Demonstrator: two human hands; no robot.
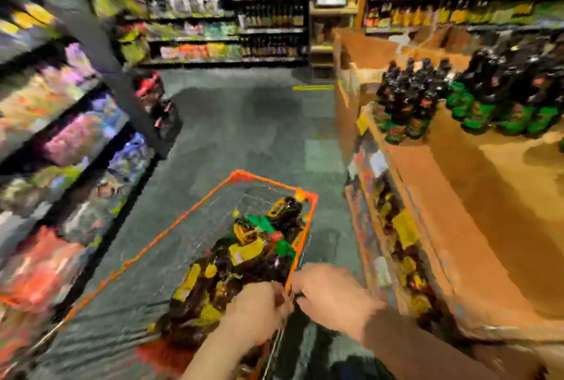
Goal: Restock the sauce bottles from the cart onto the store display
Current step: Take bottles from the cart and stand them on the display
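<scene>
An orange wire cart (189, 221) stands in the aisle in front of me, loaded with several dark sauce bottles (244, 257) bearing yellow and green labels. My left hand (259, 309) reaches down onto the bottles at the cart's near right corner. My right hand (332, 294) sits close beside it at the cart's right rim. The blur hides what either hand's fingers hold. On the right, the brown store display (457, 196) carries dark bottles with green labels (406, 105) at its far end.
Shelves of bright packets (61, 141) line the left side of the aisle. More shelving (213, 13) stands at the back. Grey floor (244, 123) lies ahead of the cart. Bottles with yellow labels (399, 242) fill the display's lower level.
</scene>
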